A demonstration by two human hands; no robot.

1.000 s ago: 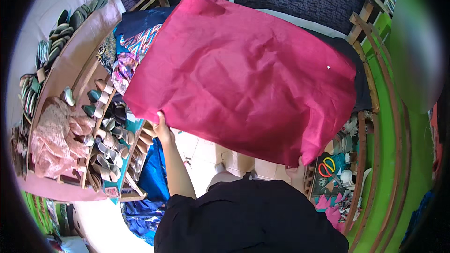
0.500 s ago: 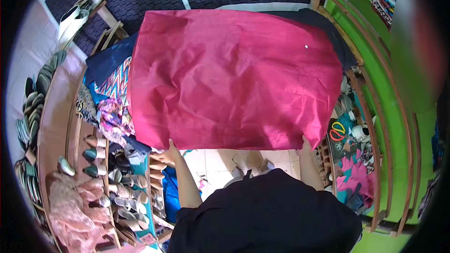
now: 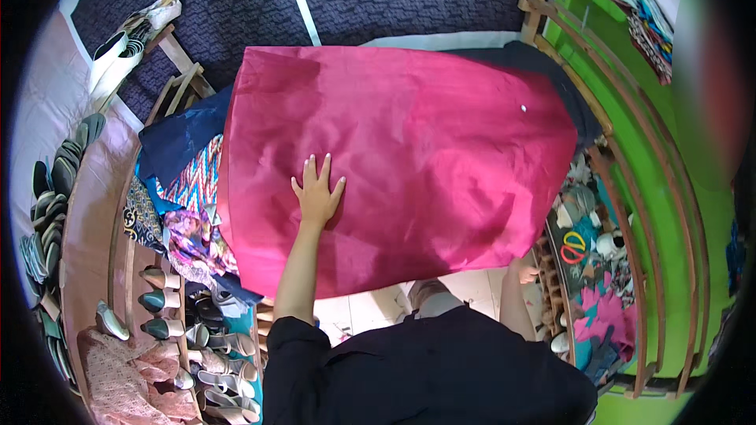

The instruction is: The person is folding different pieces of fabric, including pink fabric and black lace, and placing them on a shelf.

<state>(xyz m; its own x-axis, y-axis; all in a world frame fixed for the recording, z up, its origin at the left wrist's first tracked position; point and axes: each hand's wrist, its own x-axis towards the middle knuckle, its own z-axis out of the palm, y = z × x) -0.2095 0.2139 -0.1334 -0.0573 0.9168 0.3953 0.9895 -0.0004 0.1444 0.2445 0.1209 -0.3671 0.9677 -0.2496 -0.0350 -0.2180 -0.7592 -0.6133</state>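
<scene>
A large magenta cloth [image 3: 409, 126] lies spread before me, smooth in places and lightly creased, with a small white spot near its far right corner. My left hand [image 3: 318, 193] rests flat on its left half, fingers spread. Close to the near right corner, my right hand [image 3: 521, 270] has its fingers curled at the cloth's edge, and the edge seems pinched there. Dark blue fabric [image 3: 177, 130], a zigzag-striped cloth [image 3: 193, 177] and a floral cloth [image 3: 197, 240] stick out under the magenta cloth's left side.
Wooden racks on the left hold several shoes [image 3: 161, 300] and a pink lacy cloth [image 3: 126, 374]. On the right, a shelf carries orange-and-yellow-handled scissors [image 3: 573, 248] and pink scraps [image 3: 606, 319]. Wooden rails [image 3: 661, 157] run along a green wall. Folded fabrics [image 3: 630, 8] sit at the upper right.
My left hand has let go of the cloth's near left edge and moved forward onto its surface. My right hand stays at the near right corner. The view has shifted slightly.
</scene>
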